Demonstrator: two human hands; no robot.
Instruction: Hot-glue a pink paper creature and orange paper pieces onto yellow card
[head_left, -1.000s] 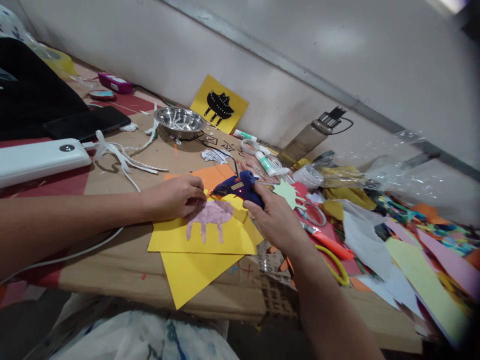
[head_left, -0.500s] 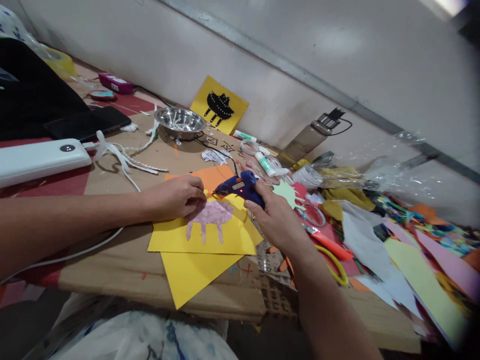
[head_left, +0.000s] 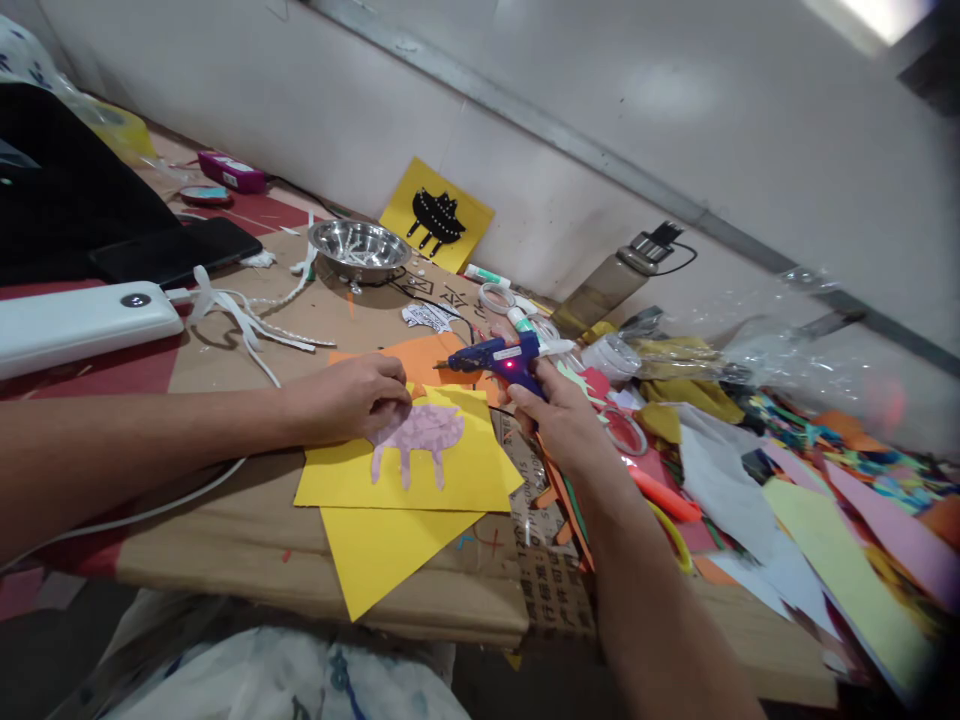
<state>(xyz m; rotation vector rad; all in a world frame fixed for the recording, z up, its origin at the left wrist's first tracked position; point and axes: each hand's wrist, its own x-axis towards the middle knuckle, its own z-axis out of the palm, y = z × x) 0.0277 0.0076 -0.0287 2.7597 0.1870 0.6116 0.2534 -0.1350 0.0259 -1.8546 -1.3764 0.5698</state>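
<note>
My right hand (head_left: 551,410) is wrapped round the handle of a dark blue hot glue gun (head_left: 499,355) with a red light glowing on it. Its nozzle points left, above an orange sheet (head_left: 420,355). A mauve paper cut-out (head_left: 424,430), with a rounded body and leg-like strips, lies on a yellow card (head_left: 337,480). At the cut-out's upper left edge, my left hand (head_left: 367,395) is closed with bent fingers pinching it; the fingertips are partly hidden. Another yellow sheet (head_left: 397,555) sticks out from under the card.
A steel bowl (head_left: 360,250) stands behind, near a yellow card with a black cut-out (head_left: 439,215) leaning on the wall. A white power bank (head_left: 82,325) and its cable lie left. Rightward are a bottle (head_left: 615,285), tape rolls, an orange-red cutter (head_left: 664,490) and paper scraps (head_left: 817,540).
My right hand has drawn the glue gun up and to the right, away from the top edge of the cut-out. My left hand has stayed almost in place.
</note>
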